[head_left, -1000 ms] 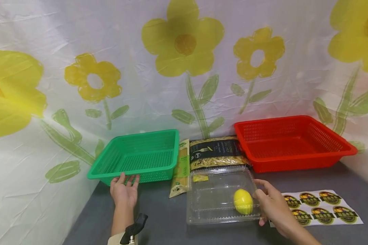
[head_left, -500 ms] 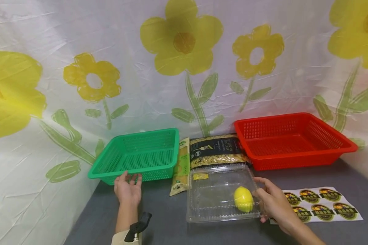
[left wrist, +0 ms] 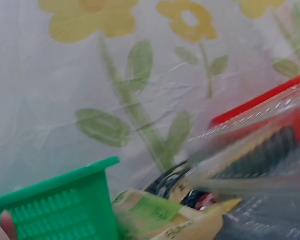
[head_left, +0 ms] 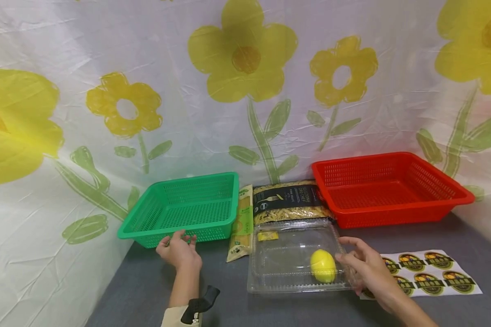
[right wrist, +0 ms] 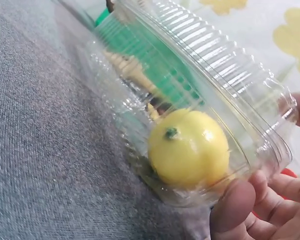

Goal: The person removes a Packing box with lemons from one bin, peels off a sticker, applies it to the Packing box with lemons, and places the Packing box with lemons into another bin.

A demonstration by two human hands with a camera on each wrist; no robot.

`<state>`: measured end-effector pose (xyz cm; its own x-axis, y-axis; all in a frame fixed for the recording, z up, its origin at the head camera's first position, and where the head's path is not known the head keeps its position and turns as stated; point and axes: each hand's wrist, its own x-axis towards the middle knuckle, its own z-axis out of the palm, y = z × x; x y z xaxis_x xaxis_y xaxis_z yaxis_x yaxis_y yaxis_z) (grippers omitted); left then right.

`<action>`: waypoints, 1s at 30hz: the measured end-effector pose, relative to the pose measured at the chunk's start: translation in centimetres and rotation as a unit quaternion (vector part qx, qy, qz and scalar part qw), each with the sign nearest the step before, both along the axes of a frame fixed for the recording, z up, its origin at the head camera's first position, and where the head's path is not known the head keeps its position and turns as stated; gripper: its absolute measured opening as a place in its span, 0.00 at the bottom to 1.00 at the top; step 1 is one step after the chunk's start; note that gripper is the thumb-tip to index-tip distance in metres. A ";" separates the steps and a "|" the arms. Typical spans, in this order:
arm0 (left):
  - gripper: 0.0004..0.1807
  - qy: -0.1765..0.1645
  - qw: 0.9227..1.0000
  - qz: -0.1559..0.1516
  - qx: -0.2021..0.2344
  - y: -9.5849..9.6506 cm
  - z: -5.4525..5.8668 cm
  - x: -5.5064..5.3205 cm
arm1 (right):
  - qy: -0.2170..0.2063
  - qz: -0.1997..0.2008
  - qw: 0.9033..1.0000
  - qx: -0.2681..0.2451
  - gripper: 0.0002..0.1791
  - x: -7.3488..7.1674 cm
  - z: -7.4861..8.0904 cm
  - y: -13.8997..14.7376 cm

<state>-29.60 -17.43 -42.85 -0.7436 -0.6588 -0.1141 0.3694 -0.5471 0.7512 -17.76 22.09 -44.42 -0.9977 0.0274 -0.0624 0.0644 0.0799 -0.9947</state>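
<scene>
My right hand (head_left: pixel 371 272) grips the right side of a clear plastic clamshell box (head_left: pixel 286 281). Inside it lie a yellow lemon (head_left: pixel 323 266) at the right and a small yellow packet (head_left: pixel 268 236) at the back left. In the right wrist view the lemon (right wrist: pixel 190 147) shows its green stem end through the plastic, and the thumb (right wrist: pixel 233 207) presses the box edge. My left hand (head_left: pixel 183 252) is in front of the green basket (head_left: pixel 212 234), palm turned up and fingers loosely bent, holding nothing. Whether its fingertips touch the basket I cannot tell.
Behind the box lie a black-labelled pasta bag (head_left: pixel 290 200) and a long pasta packet (head_left: pixel 241 227). A red basket (head_left: pixel 393 218) stands at the back right. A sheet of round stickers (head_left: pixel 429 272) lies on the grey table, right of my right hand. A flowered cloth hangs behind.
My left hand has shifted right along the green basket's front. The right hand keeps its grip on the clamshell box, which has barely moved.
</scene>
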 end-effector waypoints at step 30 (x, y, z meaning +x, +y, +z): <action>0.07 0.009 0.838 -0.257 -0.481 4.2 4.6 2.9 | 0.102 -0.171 0.979 0.033 0.11 -0.2 0.6 5.5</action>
<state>-26.70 -13.20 -38.22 -0.9530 -0.0320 0.3012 0.2874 0.2186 0.9325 -18.01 27.62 -43.80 -0.9205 0.3603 0.1511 -0.1016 0.1527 -0.9830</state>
